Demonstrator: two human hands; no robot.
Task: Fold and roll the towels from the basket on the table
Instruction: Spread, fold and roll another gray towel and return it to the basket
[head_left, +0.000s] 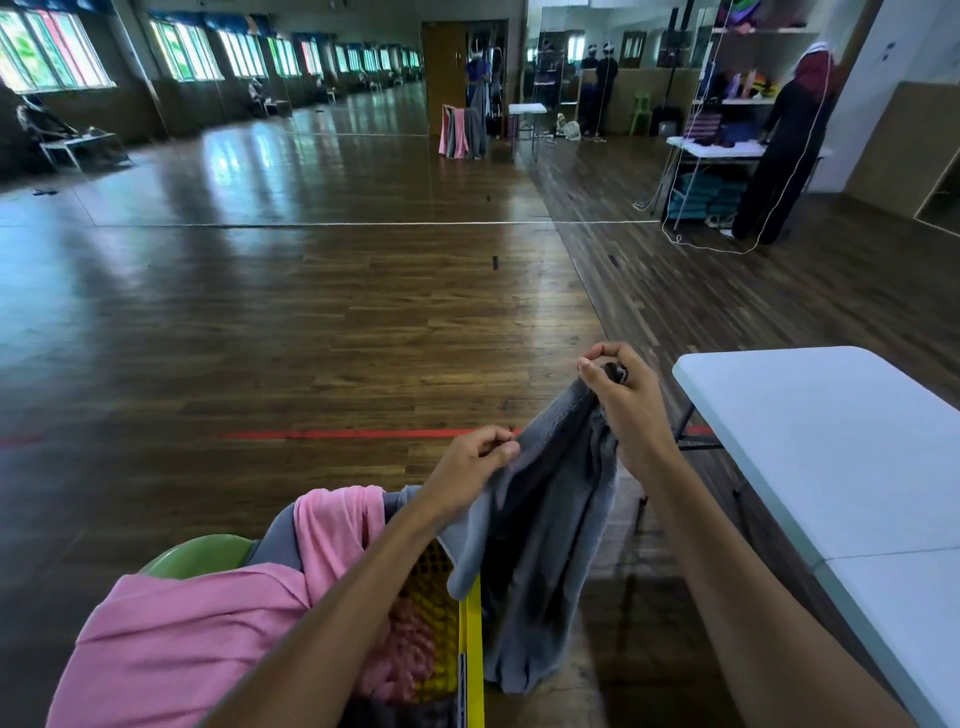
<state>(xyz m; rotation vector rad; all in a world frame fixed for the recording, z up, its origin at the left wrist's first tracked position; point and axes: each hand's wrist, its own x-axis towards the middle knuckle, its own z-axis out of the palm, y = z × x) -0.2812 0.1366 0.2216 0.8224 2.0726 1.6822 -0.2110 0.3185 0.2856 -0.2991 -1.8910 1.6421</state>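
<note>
- A view down a person's two bare arms, in a large hall with a wooden floor (363, 312), a laundry basket to the left and a folding table to the right.
- The right hand (626, 410) is raised, its thumb and fingertips pinching a top corner of a grey towel (545, 545).
- The left hand (475, 460), lower and near it, has its fingers curled and pinches the same top edge a little way along.
- The towel hangs bunched in loose vertical folds, its lower end draped outside the yellow mesh basket (470, 623) (it is not yet on the table).
- Pink towels (208, 639) are heaped over the basket at lower left.
- The white table (831, 457) stands just to the right of the hands.
- The likely step is lifting the towel out and finding its corners. To do it well, slide the left hand along the edge to the far corner and pull the edge taut so the cloth hangs flat. Then swing it right and lay it smooth on the table before folding.
</note>
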